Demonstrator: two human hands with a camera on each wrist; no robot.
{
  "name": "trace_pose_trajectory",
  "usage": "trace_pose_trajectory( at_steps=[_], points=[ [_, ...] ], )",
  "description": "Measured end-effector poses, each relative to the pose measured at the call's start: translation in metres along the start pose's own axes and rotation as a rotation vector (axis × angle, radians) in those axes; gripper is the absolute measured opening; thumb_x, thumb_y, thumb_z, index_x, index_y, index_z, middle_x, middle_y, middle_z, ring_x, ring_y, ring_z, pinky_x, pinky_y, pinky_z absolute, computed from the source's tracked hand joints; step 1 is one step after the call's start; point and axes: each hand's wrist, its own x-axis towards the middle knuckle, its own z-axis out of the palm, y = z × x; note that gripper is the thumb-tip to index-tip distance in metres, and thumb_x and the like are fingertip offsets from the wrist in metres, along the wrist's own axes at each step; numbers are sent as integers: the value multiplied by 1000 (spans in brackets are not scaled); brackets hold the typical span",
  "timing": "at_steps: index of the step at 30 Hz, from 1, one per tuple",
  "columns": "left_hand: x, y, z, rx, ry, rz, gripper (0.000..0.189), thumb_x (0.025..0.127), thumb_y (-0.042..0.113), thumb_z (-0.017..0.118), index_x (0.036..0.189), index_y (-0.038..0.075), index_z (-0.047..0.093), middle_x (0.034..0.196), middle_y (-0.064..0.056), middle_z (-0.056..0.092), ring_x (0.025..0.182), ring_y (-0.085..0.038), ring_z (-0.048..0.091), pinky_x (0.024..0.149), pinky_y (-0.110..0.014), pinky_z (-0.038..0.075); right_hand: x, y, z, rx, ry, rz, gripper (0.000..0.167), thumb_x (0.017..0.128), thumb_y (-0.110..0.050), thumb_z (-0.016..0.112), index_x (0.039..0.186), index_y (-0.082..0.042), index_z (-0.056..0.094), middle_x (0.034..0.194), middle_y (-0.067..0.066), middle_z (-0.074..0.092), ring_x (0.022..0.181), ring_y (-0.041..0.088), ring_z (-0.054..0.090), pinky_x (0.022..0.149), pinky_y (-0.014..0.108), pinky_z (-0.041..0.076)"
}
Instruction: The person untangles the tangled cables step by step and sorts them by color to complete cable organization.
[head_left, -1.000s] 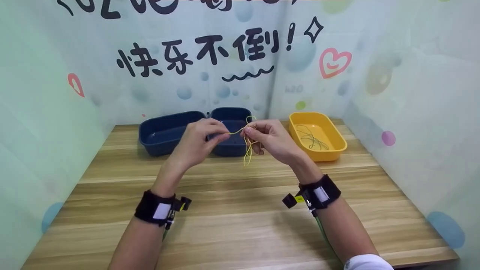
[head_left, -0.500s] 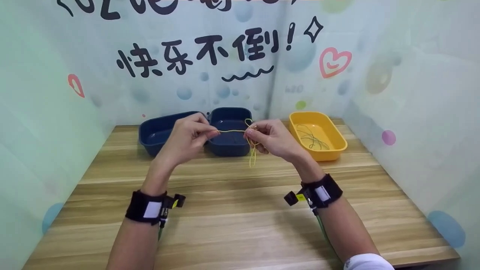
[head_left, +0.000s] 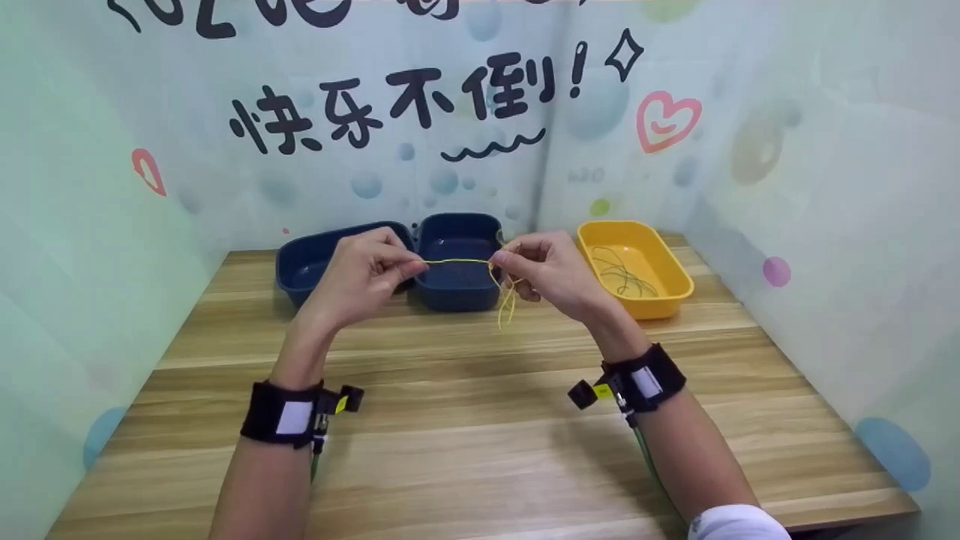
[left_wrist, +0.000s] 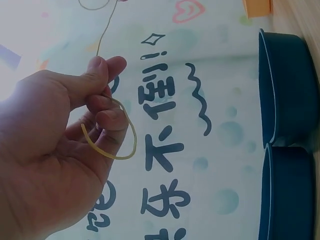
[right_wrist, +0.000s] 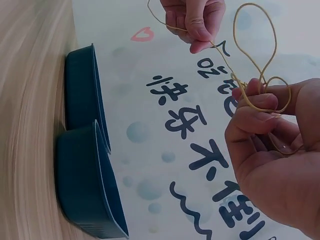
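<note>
Between both hands a thin yellow string point(head_left: 459, 260) runs nearly straight, above the middle blue bin. My left hand point(head_left: 356, 277) pinches it between thumb and index finger; in the left wrist view a short loose end curls past the other fingers of the left hand point(left_wrist: 75, 135). My right hand point(head_left: 551, 274) pinches the rest of the string, with loops hanging below its fingers. Seen from the right wrist, a large loop of string point(right_wrist: 274, 37) stands above the right hand point(right_wrist: 275, 140). Whether the string is knotted there I cannot tell.
Two dark blue bins point(head_left: 459, 300) point(head_left: 289, 281) stand at the back of the wooden table point(head_left: 450, 450). Right of them is a yellow bin point(head_left: 660, 306) with dark thin strings point(head_left: 626, 281) inside. Printed cloth walls point(head_left: 825, 187) enclose the back and sides.
My left hand has moved left, drawing the string between the hands longer and straighter. The right hand has shifted only slightly, and the loops below it hang a little differently.
</note>
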Motion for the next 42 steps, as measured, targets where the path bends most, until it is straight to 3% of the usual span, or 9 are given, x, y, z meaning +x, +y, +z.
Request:
trace_pose_trajectory(
  at_steps=[7, 14, 19, 23, 26, 29, 34, 38, 42],
  points=[
    [-2, -2, -4, 3, 16, -11, 8, 87, 14, 75, 90, 21, 79, 76, 7, 59, 62, -10, 52, 53, -25, 42, 0, 0, 0, 43, 42, -11, 28, 92, -23, 69, 94, 5, 67, 70, 16, 56, 55, 21, 44, 45, 26, 36],
    [-2, -5, -5, -9, -2, 13, 8, 85, 12, 76, 83, 19, 79, 75, 7, 60, 62, -8, 54, 53, -25, 43, 1, -1, 2, 97, 83, -62, 26, 93, -21, 68, 95, 4, 66, 70, 15, 55, 55, 21, 44, 46, 24, 36],
    [-4, -4, -7, -62, -108, 50, 10, 85, 12, 77, 84, 22, 80, 74, 7, 60, 64, -9, 52, 53, -26, 40, 3, 1, 6, 87, 163, -112, 22, 93, -18, 68, 93, 4, 67, 70, 19, 55, 53, 22, 45, 44, 23, 35],
    [-7, -4, -10, -195, -228, 58, 13, 86, 12, 76, 88, 24, 79, 75, 3, 61, 68, -15, 55, 54, -26, 39, 4, 4, 9, 52, 229, -133, 20, 92, -17, 69, 90, 4, 67, 72, 28, 53, 52, 24, 44, 42, 22, 35],
    [-9, -4, -13, -270, -268, 29, 14, 87, 11, 74, 91, 23, 79, 78, 0, 62, 71, -21, 57, 54, -26, 40, 5, 5, 11, 21, 252, -136, 20, 92, -17, 69, 90, 3, 68, 72, 27, 54, 52, 25, 44, 42, 21, 35],
    [-8, -6, -13, -222, -234, -6, 12, 90, 13, 71, 91, 24, 78, 82, 0, 63, 72, -20, 57, 55, -26, 42, 4, 5, 11, 21, 257, -122, 21, 92, -18, 69, 91, 2, 68, 72, 22, 56, 53, 27, 45, 42, 21, 36],
    [-5, -8, -5, -40, -160, -47, 8, 93, 19, 68, 90, 21, 75, 82, 6, 65, 66, -13, 56, 55, -25, 43, 3, 5, 11, 37, 277, -100, 22, 92, -19, 69, 91, 2, 68, 70, 16, 56, 50, 22, 45, 42, 22, 37],
    [-4, -6, 6, 8, -203, -83, 6, 93, 18, 68, 93, 17, 74, 79, 8, 66, 64, -12, 58, 56, -26, 46, 4, 6, 13, 28, 306, -100, 22, 92, -20, 69, 91, 1, 69, 70, 17, 55, 47, 20, 45, 40, 24, 37],
    [-2, -2, 18, -24, -231, -110, 6, 94, 20, 67, 96, 17, 72, 78, 8, 67, 64, -12, 63, 56, -27, 52, 4, 7, 15, 8, 312, -96, 22, 93, -21, 69, 92, 1, 69, 70, 18, 56, 47, 20, 45, 40, 26, 38]
  ],
)
